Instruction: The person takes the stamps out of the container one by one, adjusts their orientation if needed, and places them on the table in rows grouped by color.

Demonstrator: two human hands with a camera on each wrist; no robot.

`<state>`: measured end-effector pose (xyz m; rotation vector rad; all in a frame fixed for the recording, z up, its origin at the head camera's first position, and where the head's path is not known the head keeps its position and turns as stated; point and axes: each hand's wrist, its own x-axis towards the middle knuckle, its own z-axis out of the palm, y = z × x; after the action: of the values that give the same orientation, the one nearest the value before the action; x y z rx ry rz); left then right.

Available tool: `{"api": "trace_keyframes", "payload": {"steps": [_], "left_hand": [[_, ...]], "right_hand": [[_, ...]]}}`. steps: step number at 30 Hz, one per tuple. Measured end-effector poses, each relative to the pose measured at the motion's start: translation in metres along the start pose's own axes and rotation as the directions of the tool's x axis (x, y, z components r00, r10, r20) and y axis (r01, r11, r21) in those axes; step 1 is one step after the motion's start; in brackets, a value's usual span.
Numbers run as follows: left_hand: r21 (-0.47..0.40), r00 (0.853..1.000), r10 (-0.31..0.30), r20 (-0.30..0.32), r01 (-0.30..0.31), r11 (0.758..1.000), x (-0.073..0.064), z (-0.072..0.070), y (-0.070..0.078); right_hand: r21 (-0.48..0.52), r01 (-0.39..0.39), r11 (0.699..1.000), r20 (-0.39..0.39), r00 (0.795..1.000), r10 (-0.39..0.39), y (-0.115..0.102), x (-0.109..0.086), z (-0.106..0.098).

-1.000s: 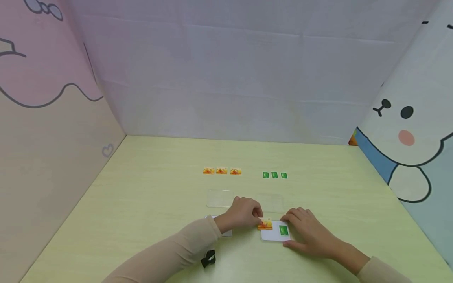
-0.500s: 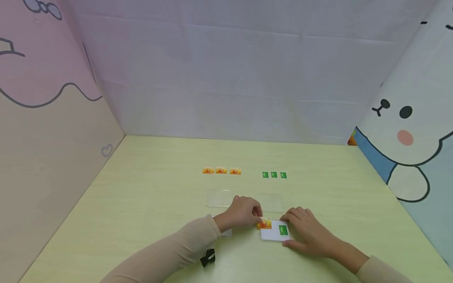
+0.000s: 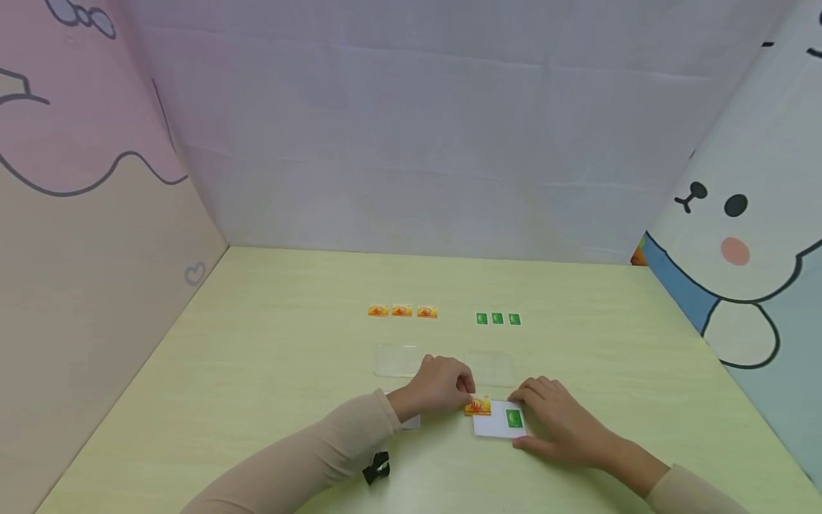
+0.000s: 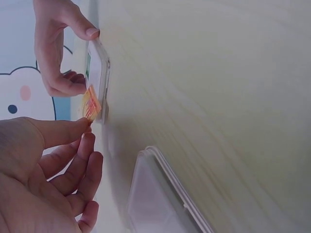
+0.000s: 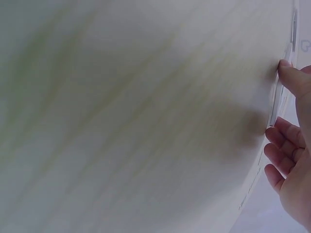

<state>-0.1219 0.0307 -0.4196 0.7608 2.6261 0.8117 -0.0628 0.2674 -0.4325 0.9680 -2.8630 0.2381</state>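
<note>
In the head view my left hand (image 3: 442,387) pinches a small orange stamp-like piece (image 3: 478,406) between thumb and fingertips. The left wrist view shows the orange piece (image 4: 91,104) tilted at the tips of thumb and index finger, over the left end of a flat white case (image 4: 98,73). My right hand (image 3: 565,422) holds that white case (image 3: 493,427) by its right end, thumb on the near edge and fingers on the far edge. A green stamp-like piece (image 3: 514,418) lies on its right part. Another white case (image 3: 411,422) is partly hidden under my left forearm.
Behind the hands lie two clear lids, a left lid (image 3: 398,360) and a right lid (image 3: 491,369). Farther back are rows of orange pieces (image 3: 402,310) and green pieces (image 3: 497,319). A black strap-like object (image 3: 377,468) lies near my left sleeve. Walls enclose the table's back and sides.
The orange piece has shifted very slightly left against the white case, still in my left fingers. My right hand and the case have stayed in place.
</note>
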Motion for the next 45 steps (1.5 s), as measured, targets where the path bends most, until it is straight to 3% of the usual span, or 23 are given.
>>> {"api": "trace_keyframes", "payload": {"steps": [9, 28, 34, 45], "left_hand": [[-0.015, 1.000, -0.003, 0.003, 0.003, 1.000, 0.000, -0.002, -0.001], [-0.089, 0.994, -0.044, 0.101, 0.053, 0.995, 0.002, -0.013, -0.002], [-0.112, 0.993, -0.053, 0.103, 0.065, 0.992, 0.002, -0.019, -0.005], [-0.253, 0.990, -0.044, 0.136, 0.078, 0.964, -0.003, -0.031, -0.017]], "right_hand": [[-0.003, -0.015, 1.000, 0.013, 1.000, 0.015, -0.001, -0.001, 0.001], [-0.001, -0.016, 1.000, 0.005, 1.000, 0.016, 0.000, -0.001, 0.002], [0.007, -0.016, 1.000, 0.001, 1.000, 0.016, 0.000, -0.002, 0.001], [0.011, -0.021, 1.000, 0.004, 1.000, 0.021, -0.002, -0.001, 0.000]]}}
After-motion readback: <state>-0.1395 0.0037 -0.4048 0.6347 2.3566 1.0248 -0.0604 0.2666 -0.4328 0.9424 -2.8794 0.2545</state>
